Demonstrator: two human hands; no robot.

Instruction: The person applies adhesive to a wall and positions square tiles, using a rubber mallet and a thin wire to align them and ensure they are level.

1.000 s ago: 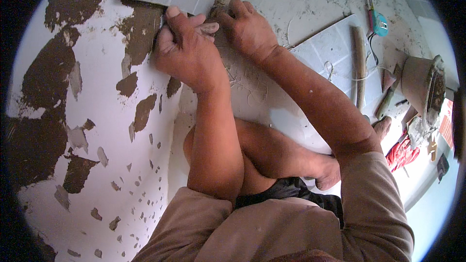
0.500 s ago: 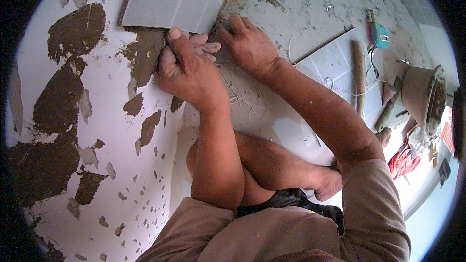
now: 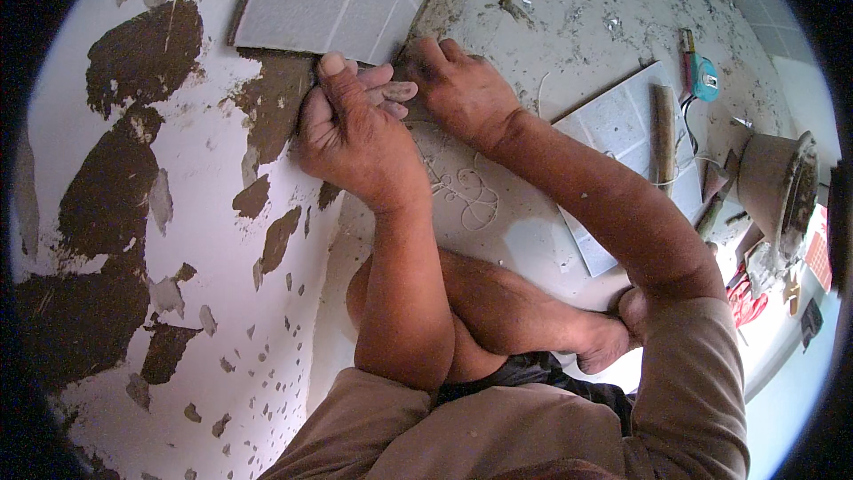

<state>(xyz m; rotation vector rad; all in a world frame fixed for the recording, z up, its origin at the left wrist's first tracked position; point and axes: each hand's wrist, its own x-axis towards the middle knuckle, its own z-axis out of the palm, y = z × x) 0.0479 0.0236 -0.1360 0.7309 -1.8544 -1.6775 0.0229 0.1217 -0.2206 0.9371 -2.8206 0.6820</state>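
A grey tile with pale grid lines (image 3: 329,0) stands against the wall at the upper left, its lower edge just above my hands. My left hand (image 3: 360,129) is at that edge, palm turned up, thumb raised and its dusty fingers curled. A small grey-brown tip shows among these fingers; I cannot tell whether it is a held piece or a dirty fingertip. My right hand (image 3: 466,93) is bent down beside the tile's lower right corner, its fingers drawn together and the tips hidden. Thin white string (image 3: 466,191) lies tangled on the floor below the hands.
Brown mortar patches (image 3: 107,187) cover parts of the white wall on the left. To the right, a loose gridded tile (image 3: 613,120) lies with a wooden stick (image 3: 665,133) on it. Beyond are a teal tape measure (image 3: 705,80), a mortar-stained bucket (image 3: 773,182) and red plastic (image 3: 746,302).
The whole view has shifted slightly to the right. Both hands stay by the tile's lower edge with nearly the same grip. The string over the loose tile has moved.
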